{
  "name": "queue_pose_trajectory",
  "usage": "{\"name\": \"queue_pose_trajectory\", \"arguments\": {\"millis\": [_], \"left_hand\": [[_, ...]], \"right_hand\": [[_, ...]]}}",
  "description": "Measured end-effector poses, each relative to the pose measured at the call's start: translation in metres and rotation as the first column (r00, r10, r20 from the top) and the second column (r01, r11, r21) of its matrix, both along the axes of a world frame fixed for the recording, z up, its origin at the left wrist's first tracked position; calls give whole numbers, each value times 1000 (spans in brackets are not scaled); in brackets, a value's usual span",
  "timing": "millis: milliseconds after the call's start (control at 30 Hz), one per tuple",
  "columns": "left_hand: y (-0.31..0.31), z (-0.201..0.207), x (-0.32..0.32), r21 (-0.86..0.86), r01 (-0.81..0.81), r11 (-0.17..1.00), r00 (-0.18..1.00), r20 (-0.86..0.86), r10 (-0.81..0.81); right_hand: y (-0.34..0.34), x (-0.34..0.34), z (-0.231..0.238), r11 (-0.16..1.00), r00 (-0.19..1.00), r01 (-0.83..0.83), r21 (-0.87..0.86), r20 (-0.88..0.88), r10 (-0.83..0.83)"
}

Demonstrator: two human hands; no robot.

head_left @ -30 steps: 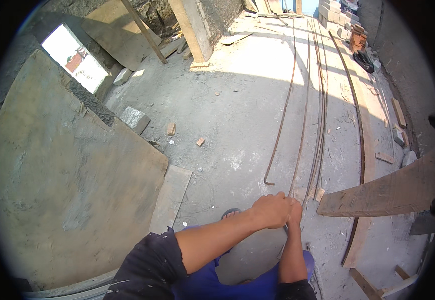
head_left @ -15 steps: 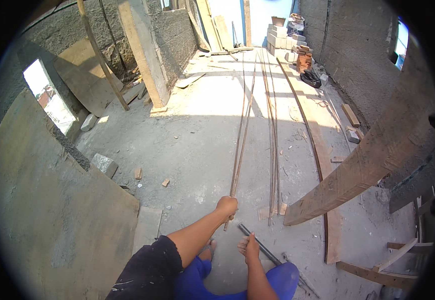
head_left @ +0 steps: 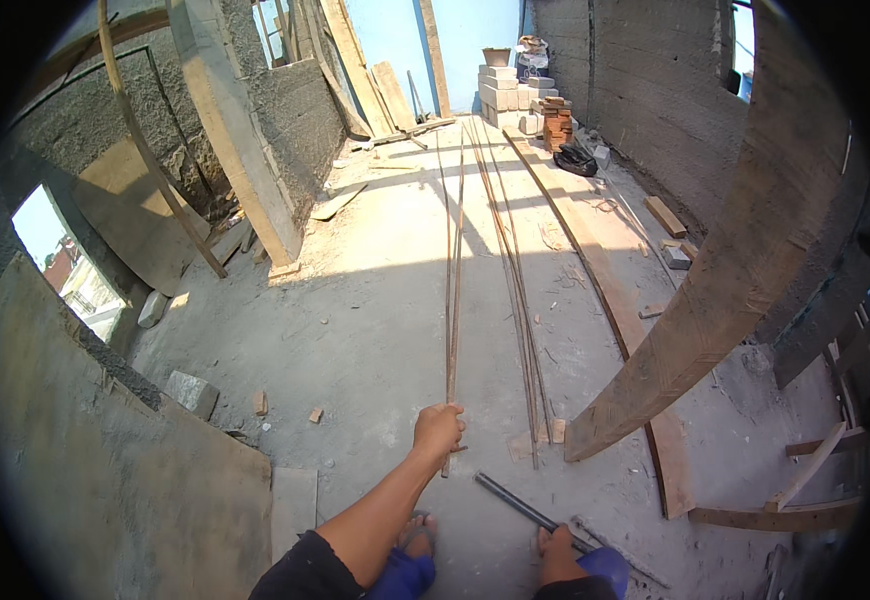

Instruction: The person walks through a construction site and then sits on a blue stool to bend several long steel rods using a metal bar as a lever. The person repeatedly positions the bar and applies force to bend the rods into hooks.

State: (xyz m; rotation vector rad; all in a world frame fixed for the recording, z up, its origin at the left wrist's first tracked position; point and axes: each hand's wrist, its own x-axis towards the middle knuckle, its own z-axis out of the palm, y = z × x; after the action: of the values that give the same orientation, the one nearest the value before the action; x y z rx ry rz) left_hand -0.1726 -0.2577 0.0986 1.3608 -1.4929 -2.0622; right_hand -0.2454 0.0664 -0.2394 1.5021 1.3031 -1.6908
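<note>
My left hand is closed around a pair of thin rusty steel rods. Their near ends poke out just below the fist, and their length runs away from me along the concrete floor. Lower right, my right hand is closed on a dark grey metal pipe lying slantwise by my knee. The fingers of that hand are partly hidden. Several more steel rods lie on the floor to the right of the held ones, their near ends by a small wood scrap.
A broad slanted plank stands at right, beside a long board on the floor. A large panel leans at left. Light blocks and red bricks are stacked far off. A wooden post stands far left.
My right hand has moved down and right onto the pipe. My left hand still grips the rods, a little lower and further left in the picture. The view has shifted.
</note>
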Motion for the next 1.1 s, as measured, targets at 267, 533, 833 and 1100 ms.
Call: {"name": "queue_pose_trajectory", "arguments": {"millis": [267,533,833,1100], "left_hand": [[3,-11,-6,-30,39,999,999,12,-39],[-14,-9,9,43,1,999,996,84,-5],[-22,-4,10,7,23,1000,996,82,-23],[3,22,2,13,139,990,985,-107,-137]], "right_hand": [[-21,-25,95,841,724,421,-341,-432,-538],[25,-22,218,918,391,137,-372,-831,-395],[59,-33,283,985,337,89,-145,-926,-167],[10,16,288,950,328,-302,-81,-944,24]]}}
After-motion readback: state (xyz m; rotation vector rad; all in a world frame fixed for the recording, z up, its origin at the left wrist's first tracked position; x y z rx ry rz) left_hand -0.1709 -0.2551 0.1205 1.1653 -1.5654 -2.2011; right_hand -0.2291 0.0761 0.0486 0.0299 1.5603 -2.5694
